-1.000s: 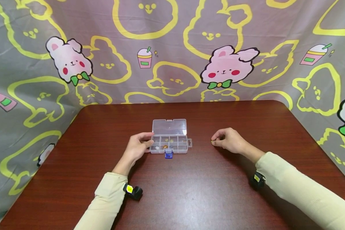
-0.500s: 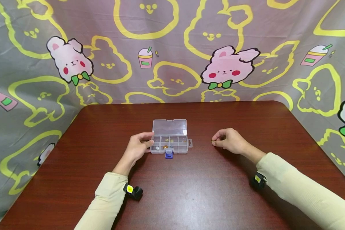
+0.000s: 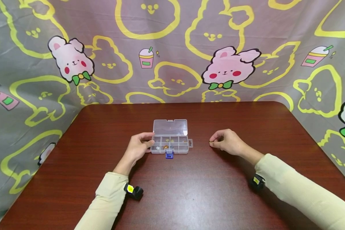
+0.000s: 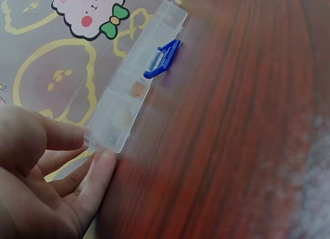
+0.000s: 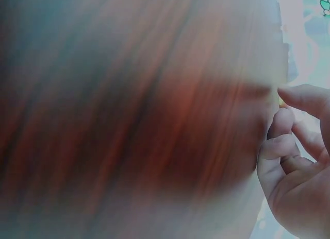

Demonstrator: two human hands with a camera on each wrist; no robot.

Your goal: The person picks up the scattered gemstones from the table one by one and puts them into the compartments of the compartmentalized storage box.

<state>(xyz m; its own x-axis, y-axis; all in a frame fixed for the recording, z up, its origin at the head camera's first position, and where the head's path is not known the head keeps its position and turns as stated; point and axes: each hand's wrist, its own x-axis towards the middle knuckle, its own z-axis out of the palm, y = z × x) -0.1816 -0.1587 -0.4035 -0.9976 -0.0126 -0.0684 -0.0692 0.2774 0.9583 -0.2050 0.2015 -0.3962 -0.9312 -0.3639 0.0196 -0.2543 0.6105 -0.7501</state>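
A clear plastic compartment box (image 3: 169,152) stands on the table with its lid (image 3: 170,127) raised at the back. Small pieces lie in several compartments, among them an orange one (image 3: 165,147) and a whitish one (image 4: 122,117). A blue latch (image 3: 169,155) hangs at the box's front. My left hand (image 3: 138,145) grips the box's left end between thumb and fingers. To the right of the box, my right hand (image 3: 227,141) pinches a tiny yellowish piece (image 5: 281,102) between thumb and index finger, low over the table. Most of that piece is hidden by the fingertips.
The brown wooden table (image 3: 172,195) extends around the box and both hands. Behind it hangs a grey curtain (image 3: 172,41) with rabbit prints. A clear hanging tab (image 3: 190,143) juts from the box's right end.
My right hand has shifted slightly left, nearer to the box, with the tiny piece still pinched. The left hand keeps its grip on the box.
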